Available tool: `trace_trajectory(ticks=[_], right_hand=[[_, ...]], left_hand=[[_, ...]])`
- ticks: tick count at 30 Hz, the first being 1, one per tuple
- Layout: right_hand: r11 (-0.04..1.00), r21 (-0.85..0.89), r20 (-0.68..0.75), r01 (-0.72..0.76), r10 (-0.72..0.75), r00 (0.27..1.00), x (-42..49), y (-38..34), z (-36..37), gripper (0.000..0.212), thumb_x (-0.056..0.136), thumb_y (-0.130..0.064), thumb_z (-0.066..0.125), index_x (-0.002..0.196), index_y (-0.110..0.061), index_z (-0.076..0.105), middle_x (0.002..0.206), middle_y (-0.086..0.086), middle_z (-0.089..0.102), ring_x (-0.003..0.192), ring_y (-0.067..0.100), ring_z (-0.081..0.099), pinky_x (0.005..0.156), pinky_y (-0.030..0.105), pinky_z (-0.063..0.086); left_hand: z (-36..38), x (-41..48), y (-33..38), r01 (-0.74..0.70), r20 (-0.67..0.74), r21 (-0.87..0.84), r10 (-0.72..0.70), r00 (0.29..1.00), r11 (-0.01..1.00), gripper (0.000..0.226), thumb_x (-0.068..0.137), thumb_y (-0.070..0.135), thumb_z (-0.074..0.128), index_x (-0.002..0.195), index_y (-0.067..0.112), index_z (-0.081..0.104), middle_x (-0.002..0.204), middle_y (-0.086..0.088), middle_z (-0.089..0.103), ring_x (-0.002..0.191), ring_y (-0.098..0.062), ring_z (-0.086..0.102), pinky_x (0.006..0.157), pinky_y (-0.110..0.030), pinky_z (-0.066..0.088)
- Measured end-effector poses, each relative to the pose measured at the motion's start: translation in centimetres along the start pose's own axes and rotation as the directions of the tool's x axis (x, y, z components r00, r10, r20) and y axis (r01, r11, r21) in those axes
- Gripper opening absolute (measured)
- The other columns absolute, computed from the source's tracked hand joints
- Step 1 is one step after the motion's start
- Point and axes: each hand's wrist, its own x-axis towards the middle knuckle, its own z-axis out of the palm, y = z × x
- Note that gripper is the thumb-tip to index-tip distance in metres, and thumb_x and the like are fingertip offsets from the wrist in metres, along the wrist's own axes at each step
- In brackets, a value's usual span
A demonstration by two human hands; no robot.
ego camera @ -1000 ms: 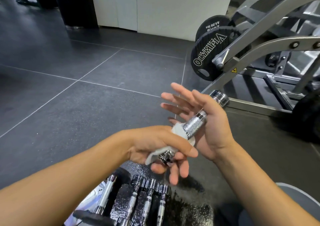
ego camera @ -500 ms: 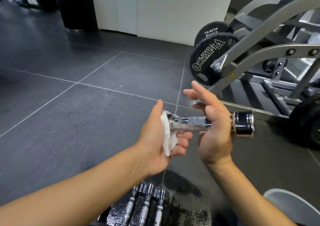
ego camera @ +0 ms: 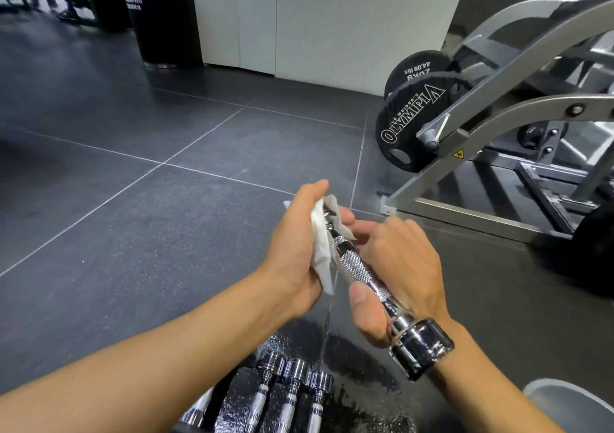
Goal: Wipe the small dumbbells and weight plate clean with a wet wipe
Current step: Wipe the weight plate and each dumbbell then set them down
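**A:** Which step is in hand?

**B:** Wiping one chrome dumbbell [ego camera: 357, 268], held up over the dark floor [ego camera: 133, 233]. The left hand [ego camera: 295, 250] is curled round a white wet wipe [ego camera: 320, 250], which is bunched over the dumbbell's far end. The right hand [ego camera: 398, 266] is clamped on the knurled bar, with the near chrome head [ego camera: 422, 349] by its wrist.

**A:** And the other pieces?

**B:** Below the held dumbbell, a row of dumbbells [ego camera: 292, 389] lies side by side on the floor (wiped or not, I cannot tell). Beyond the held dumbbell, to its right, a black Olympia weight plate [ego camera: 410, 123] hangs on a grey machine frame [ego camera: 498, 100]. Whether that is the plate meant, I cannot say.

**A:** What does the next move call for?

**B:** By my judgement, drawing the wipe down the bar toward the near head. The right hand covers part of that bar, so it would need to shift its grip. The knurling will likely drag on the wipe, so a firm twisting stroke suits.
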Motion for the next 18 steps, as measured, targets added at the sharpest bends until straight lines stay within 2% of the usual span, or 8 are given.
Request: trace_trajectory(ticks=[3, 6, 8, 10, 12, 14, 16, 18], right_hand=[[0.998, -0.006, -0.020, -0.062, 0.061, 0.998, -0.2, -1.0, 1.0, 0.054, 0.100, -0.038, 0.039, 0.060, -0.004, 0.051, 0.063, 0.008, 0.038, 0.059, 0.022, 0.034, 0.055, 0.047, 0.030], [0.944, 0.167, -0.048, -0.284, 0.295, 0.954, -0.5, -2.8, 1.6, 0.024, 0.088, -0.028, 0.047, 0.071, -0.012, 0.050, 0.067, 0.002, 0.042, 0.060, 0.020, 0.039, 0.055, 0.039, 0.036], [0.827, 0.317, -0.062, -0.464, 0.507, 0.860, -0.2, -3.8, 1.9, 0.016, 0.087, -0.028, 0.043, 0.073, -0.020, 0.045, 0.068, -0.008, 0.043, 0.062, 0.006, 0.043, 0.059, 0.024, 0.037], [0.619, 0.522, -0.057, -0.587, 0.712, 0.700, 0.6, -4.5, 2.2, 0.027, 0.089, -0.032, 0.042, 0.068, -0.015, 0.040, 0.065, -0.004, 0.037, 0.062, 0.009, 0.039, 0.058, 0.026, 0.035], [0.238, 0.746, 0.066, -0.623, 0.903, 0.424, 1.8, -5.0, 2.2, 0.031, 0.089, -0.036, 0.047, 0.066, -0.016, 0.041, 0.060, 0.000, 0.035, 0.056, 0.016, 0.035, 0.051, 0.030, 0.031], [-0.157, 0.828, 0.293, -0.539, 0.940, 0.177, 2.3, -5.0, 2.2, 0.030, 0.091, -0.033, 0.048, 0.064, -0.020, 0.043, 0.053, -0.003, 0.028, 0.048, 0.015, 0.025, 0.047, 0.028, 0.023], [-0.351, 0.802, 0.454, -0.482, 0.884, 0.112, 2.5, -4.8, 2.2, 0.032, 0.094, -0.034, 0.043, 0.064, -0.023, 0.037, 0.055, -0.003, 0.014, 0.050, 0.015, 0.010, 0.049, 0.031, 0.011], [-0.418, 0.774, 0.508, -0.476, 0.859, 0.071, 2.4, -4.6, 2.2, 0.035, 0.094, -0.037, 0.041, 0.063, -0.023, 0.034, 0.054, -0.004, 0.011, 0.052, 0.015, 0.005, 0.050, 0.033, 0.008]], left_hand=[[0.2, 0.0, 0.4, 0.030, 0.000, -0.173, -0.030, 1.000, 0.985, 0.043, 0.093, 0.048, 0.061, 0.089, 0.005, 0.059, 0.097, -0.026, 0.076, 0.097, -0.036, 0.071, 0.096, -0.045, 0.054], [0.5, -0.4, 1.2, 0.018, 0.021, -0.329, -0.012, 1.000, 0.944, 0.036, 0.094, 0.042, 0.063, 0.087, 0.006, 0.059, 0.081, -0.018, 0.074, 0.090, -0.038, 0.076, 0.087, -0.043, 0.057], [0.6, -0.6, 1.8, 0.021, 0.066, -0.379, 0.004, 0.998, 0.925, 0.036, 0.094, 0.040, 0.063, 0.080, 0.006, 0.062, 0.077, -0.015, 0.073, 0.087, -0.037, 0.077, 0.083, -0.041, 0.057], [0.7, -0.8, 2.3, -0.002, 0.099, -0.388, 0.044, 0.994, 0.922, 0.037, 0.095, 0.038, 0.061, 0.076, 0.007, 0.063, 0.074, -0.013, 0.072, 0.088, -0.036, 0.077, 0.083, -0.040, 0.058], [0.7, -0.9, 2.9, -0.036, 0.118, -0.389, 0.089, 0.989, 0.920, 0.040, 0.096, 0.038, 0.059, 0.070, 0.008, 0.065, 0.070, -0.010, 0.071, 0.085, -0.034, 0.078, 0.081, -0.038, 0.058], [0.7, -1.1, 3.4, -0.075, 0.117, -0.381, 0.128, 0.985, 0.922, 0.043, 0.096, 0.041, 0.058, 0.067, 0.010, 0.065, 0.065, -0.007, 0.069, 0.079, -0.029, 0.077, 0.075, -0.033, 0.061], [0.6, -1.1, 3.7, -0.094, 0.113, -0.353, 0.142, 0.983, 0.931, 0.043, 0.095, 0.045, 0.057, 0.067, 0.012, 0.064, 0.061, -0.004, 0.067, 0.071, -0.025, 0.076, 0.069, -0.030, 0.062], [0.4, -1.0, 3.7, -0.097, 0.126, -0.300, 0.140, 0.982, 0.949, 0.044, 0.095, 0.047, 0.056, 0.068, 0.013, 0.062, 0.059, -0.003, 0.065, 0.068, -0.023, 0.075, 0.069, -0.030, 0.062]])
